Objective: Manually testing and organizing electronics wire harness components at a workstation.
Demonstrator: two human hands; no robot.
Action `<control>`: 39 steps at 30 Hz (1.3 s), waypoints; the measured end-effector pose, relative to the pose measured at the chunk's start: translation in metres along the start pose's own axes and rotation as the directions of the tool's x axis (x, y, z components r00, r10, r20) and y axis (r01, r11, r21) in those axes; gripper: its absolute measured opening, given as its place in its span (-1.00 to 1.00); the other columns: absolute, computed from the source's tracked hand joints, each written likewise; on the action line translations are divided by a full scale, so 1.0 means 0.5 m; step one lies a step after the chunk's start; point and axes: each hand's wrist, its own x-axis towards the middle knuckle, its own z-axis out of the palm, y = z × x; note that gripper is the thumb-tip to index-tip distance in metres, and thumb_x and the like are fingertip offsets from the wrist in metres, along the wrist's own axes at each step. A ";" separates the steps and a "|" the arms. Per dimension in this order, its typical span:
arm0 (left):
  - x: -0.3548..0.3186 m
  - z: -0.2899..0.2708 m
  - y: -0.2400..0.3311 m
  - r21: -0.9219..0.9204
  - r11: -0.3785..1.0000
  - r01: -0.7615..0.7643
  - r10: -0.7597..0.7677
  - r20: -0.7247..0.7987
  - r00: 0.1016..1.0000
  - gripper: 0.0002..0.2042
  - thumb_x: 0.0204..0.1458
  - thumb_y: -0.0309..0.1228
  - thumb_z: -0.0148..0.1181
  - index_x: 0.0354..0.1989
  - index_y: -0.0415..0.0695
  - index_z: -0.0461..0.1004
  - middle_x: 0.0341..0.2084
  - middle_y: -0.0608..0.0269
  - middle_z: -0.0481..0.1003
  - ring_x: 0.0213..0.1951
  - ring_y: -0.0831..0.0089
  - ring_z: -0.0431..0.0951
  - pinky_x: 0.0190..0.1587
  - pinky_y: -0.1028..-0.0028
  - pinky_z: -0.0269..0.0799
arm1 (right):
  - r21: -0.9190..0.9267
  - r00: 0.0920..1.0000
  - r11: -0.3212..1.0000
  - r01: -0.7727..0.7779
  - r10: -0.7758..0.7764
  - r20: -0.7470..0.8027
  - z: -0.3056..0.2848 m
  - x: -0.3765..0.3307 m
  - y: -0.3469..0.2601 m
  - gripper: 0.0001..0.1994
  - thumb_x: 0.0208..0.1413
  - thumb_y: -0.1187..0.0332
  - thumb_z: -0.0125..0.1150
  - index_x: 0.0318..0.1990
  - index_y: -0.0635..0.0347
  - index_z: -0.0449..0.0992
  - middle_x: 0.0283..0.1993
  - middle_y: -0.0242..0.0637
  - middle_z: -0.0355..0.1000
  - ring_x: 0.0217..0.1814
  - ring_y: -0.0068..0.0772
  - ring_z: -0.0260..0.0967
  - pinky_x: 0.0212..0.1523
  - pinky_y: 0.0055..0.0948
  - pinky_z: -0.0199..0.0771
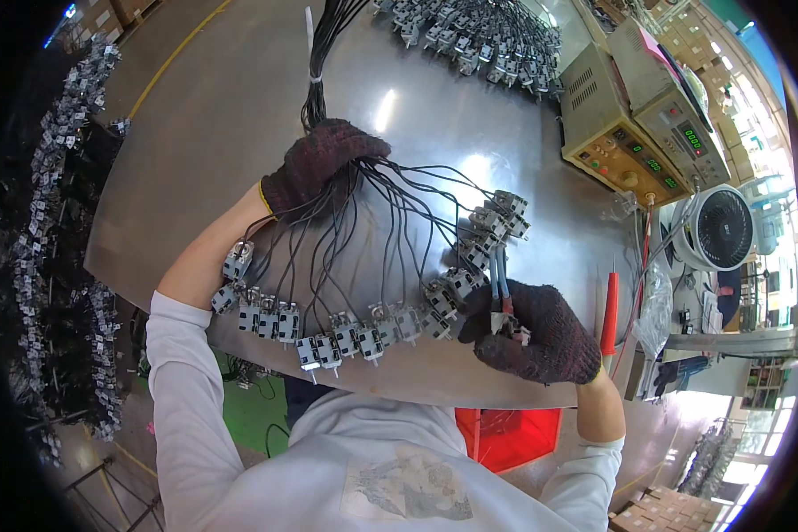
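Observation:
My left hand (324, 164), in a dark knitted glove, is closed around a bundle of black cables (314, 97). The cables fan out below it toward me, each ending in a small grey-silver metal part with a short shaft. These metal parts (346, 337) lie in a curved row along the table's near edge and up its right side. At the right end of the row, my gloved right hand (541, 337) is closed on a slim tool with two blue-grey prongs (499, 270). The prongs point away from me and reach the metal parts; whether they touch one is unclear.
A metal-topped table (213, 133) lies under everything. More cabled parts (479, 40) are piled at its far side. Two bench instruments (625, 151) with lit displays, a round fan (718, 226) and a red pointed tool (610, 310) stand right. A red bin (514, 434) sits below the near edge.

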 end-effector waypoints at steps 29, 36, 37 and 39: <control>-0.005 0.001 -0.009 0.033 0.995 0.090 -0.092 0.075 0.993 -0.67 0.13 -0.53 0.24 0.08 -0.06 0.62 -0.12 0.22 0.69 -0.01 0.18 0.66 0.22 0.19 0.45 | -0.276 0.724 0.929 0.245 -0.365 -0.586 -0.162 0.094 0.120 -0.80 0.37 0.54 0.24 0.07 0.41 0.62 0.01 -0.07 0.68 -0.02 -0.32 0.66 0.06 -0.29 0.71; 0.009 0.004 0.001 0.012 0.997 0.075 -0.075 0.039 0.996 -0.61 0.03 -0.60 0.33 0.09 -0.10 0.61 -0.13 0.16 0.68 -0.06 0.12 0.66 0.10 0.18 0.52 | -0.346 0.794 0.898 0.273 -0.413 -0.445 -0.177 0.119 0.142 -0.67 0.28 0.52 0.29 0.19 0.32 0.57 0.12 -0.12 0.64 0.12 -0.32 0.63 0.21 -0.25 0.62; 0.007 0.002 0.002 0.018 0.997 0.081 -0.082 0.041 0.996 -0.61 0.03 -0.60 0.33 0.09 -0.10 0.61 -0.13 0.16 0.68 -0.06 0.12 0.66 0.10 0.18 0.52 | -0.343 0.796 0.897 0.279 -0.416 -0.440 -0.180 0.122 0.144 -0.67 0.28 0.52 0.29 0.19 0.32 0.57 0.12 -0.12 0.64 0.12 -0.32 0.63 0.21 -0.25 0.62; 0.002 -0.002 0.002 0.034 0.998 0.058 -0.059 0.030 0.998 -0.61 0.06 -0.58 0.31 0.10 -0.09 0.61 -0.12 0.14 0.67 -0.05 0.11 0.65 0.12 0.16 0.51 | -0.250 0.811 0.899 0.358 -0.433 -0.393 -0.193 0.122 0.150 -0.59 0.24 0.44 0.34 0.23 0.30 0.54 0.17 -0.11 0.62 0.19 -0.30 0.59 0.27 -0.21 0.57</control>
